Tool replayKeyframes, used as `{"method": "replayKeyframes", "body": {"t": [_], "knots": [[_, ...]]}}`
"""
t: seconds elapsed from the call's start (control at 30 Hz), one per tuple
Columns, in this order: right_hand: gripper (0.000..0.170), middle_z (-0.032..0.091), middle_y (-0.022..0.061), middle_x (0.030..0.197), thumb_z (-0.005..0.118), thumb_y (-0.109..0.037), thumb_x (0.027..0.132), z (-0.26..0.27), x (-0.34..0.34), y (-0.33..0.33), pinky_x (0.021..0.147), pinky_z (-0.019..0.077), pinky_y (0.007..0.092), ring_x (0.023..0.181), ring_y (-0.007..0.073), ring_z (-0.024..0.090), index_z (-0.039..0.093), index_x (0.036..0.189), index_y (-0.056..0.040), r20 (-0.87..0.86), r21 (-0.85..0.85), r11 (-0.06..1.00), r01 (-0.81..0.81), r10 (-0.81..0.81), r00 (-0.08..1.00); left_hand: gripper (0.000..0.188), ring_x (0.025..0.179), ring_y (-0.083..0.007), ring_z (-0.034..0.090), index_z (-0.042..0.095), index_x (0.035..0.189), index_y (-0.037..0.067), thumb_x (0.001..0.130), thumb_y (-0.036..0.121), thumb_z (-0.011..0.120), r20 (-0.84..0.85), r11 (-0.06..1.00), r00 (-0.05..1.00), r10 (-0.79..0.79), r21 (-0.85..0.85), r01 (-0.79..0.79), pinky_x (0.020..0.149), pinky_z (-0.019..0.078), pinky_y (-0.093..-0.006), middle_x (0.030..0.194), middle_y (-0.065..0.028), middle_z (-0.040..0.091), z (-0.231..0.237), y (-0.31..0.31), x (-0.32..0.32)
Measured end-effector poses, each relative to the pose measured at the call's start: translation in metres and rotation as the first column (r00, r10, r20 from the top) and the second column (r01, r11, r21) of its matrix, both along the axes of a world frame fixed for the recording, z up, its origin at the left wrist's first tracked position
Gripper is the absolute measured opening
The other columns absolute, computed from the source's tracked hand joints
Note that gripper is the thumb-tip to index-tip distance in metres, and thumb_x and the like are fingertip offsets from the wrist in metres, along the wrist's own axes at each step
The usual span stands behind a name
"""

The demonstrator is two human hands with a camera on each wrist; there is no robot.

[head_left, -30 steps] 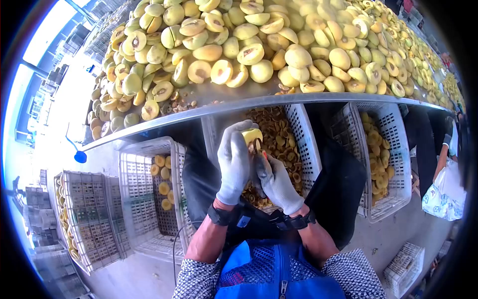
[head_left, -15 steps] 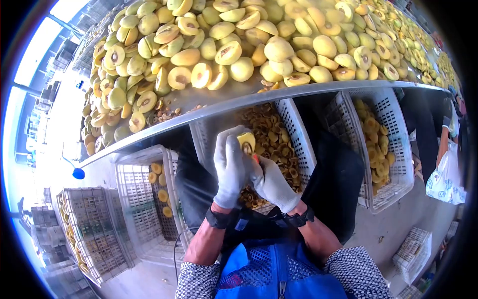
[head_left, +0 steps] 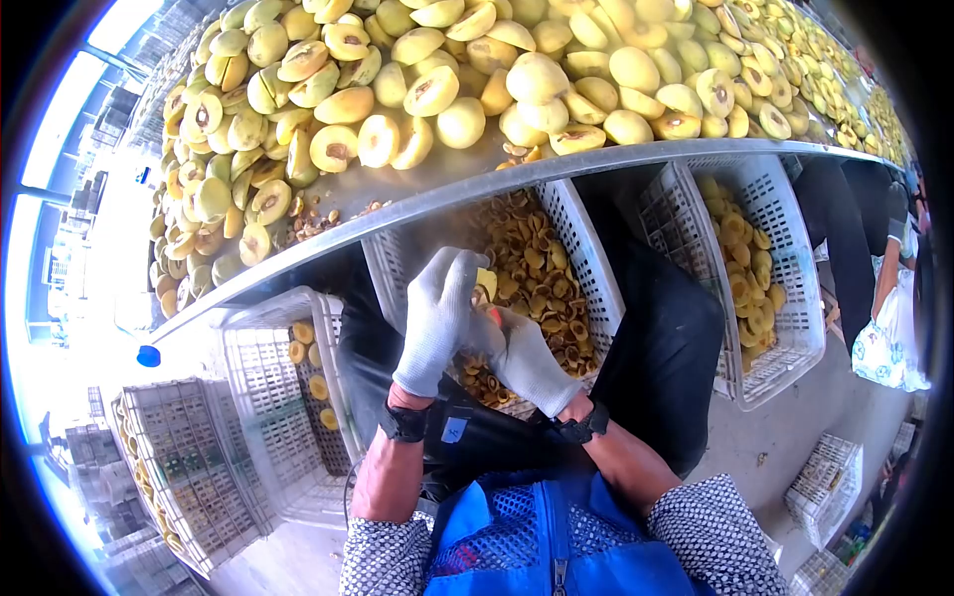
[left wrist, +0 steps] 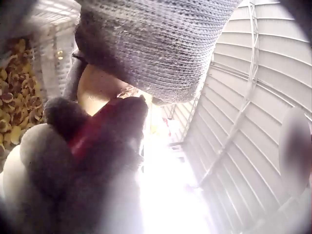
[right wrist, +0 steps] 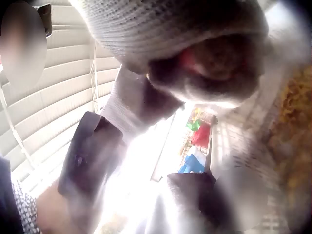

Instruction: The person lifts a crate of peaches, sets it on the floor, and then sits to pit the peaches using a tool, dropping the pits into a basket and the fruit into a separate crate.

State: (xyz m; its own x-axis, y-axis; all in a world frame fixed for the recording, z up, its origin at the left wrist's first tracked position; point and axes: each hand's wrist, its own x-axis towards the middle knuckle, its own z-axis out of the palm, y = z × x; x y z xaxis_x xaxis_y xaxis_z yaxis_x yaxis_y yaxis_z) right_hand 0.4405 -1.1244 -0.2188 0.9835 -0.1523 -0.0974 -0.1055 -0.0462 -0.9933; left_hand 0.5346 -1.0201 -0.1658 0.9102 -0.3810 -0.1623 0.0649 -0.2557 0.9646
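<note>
In the head view, my gloved left hand [head_left: 432, 318] holds a yellow peach half [head_left: 485, 283] over a crate, fingers wrapped round its far side. My gloved right hand [head_left: 532, 363] is close against it, gripping a small tool with a red handle [head_left: 495, 315]. In the left wrist view, the red handle [left wrist: 87, 136] shows between the right hand's dark, stained fingers, beside the cut fruit [left wrist: 97, 90]. The tool's working end is hidden by the fruit and fingers. Below the hands, the white plastic crate [head_left: 586, 243] contains many brown-yellow scraps.
A metal-edged table [head_left: 447, 204] heaped with halved peaches [head_left: 432, 92] runs across in front. Crates with peach halves stand at the left [head_left: 278, 397] and right [head_left: 790, 228]. Small scraps [head_left: 313, 221] lie near the table edge. Another person's arm [head_left: 887, 283] shows at the far right.
Both hands have shifted slightly left and closer together at the fruit. The peach half has turned, and the tool's dark curved end, visible earlier, is now hidden. The head view has shifted a little.
</note>
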Motion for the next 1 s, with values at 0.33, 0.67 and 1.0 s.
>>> {"method": "replayKeyframes", "body": {"t": [0.33,0.67,1.0], "knots": [[0.033,0.067,0.0194,0.077,0.055,-0.029,0.101,0.0,0.005,0.001,0.063,0.0498,0.0388,0.069,0.0291,0.067,0.062,0.1,0.004,-0.116,-0.018,0.997,-0.071,0.069,0.991,0.052,0.09,-0.0107,0.06,0.065,0.111,-0.003,0.104,0.046,0.049,-0.134,0.984,0.977,-0.167,0.034,0.173,0.085,0.0485,-0.0268,0.098,-0.0063,0.067,-0.009,0.013,0.02],[0.032,0.063,0.0102,0.072,0.059,-0.028,0.102,-0.002,-0.001,-0.002,0.06,0.0473,0.0306,0.066,0.0152,0.059,0.063,0.099,0.0043,-0.008,-0.041,0.999,-0.018,0.018,1.0,0.057,0.097,-0.0157,0.065,0.062,0.124,-0.001,0.105,0.049,0.043,-0.329,0.881,0.943,0.053,-0.429,-0.199,0.087,0.0522,-0.0288,0.108,-0.0092,0.069,-0.041,0.019,-0.007],[0.032,0.067,0.0227,0.076,0.061,-0.032,0.097,-0.001,0.003,-0.017,0.062,0.0518,0.0453,0.073,0.0412,0.067,0.063,0.097,0.0005,-0.031,-0.475,0.866,-0.157,0.162,0.986,0.058,0.097,-0.0185,0.067,0.064,0.119,-0.002,0.106,0.049,0.041,-0.358,0.928,0.934,0.009,-0.345,-0.142,0.09,0.0538,-0.0298,0.106,-0.0113,0.07,-0.042,0.021,-0.004]]}}
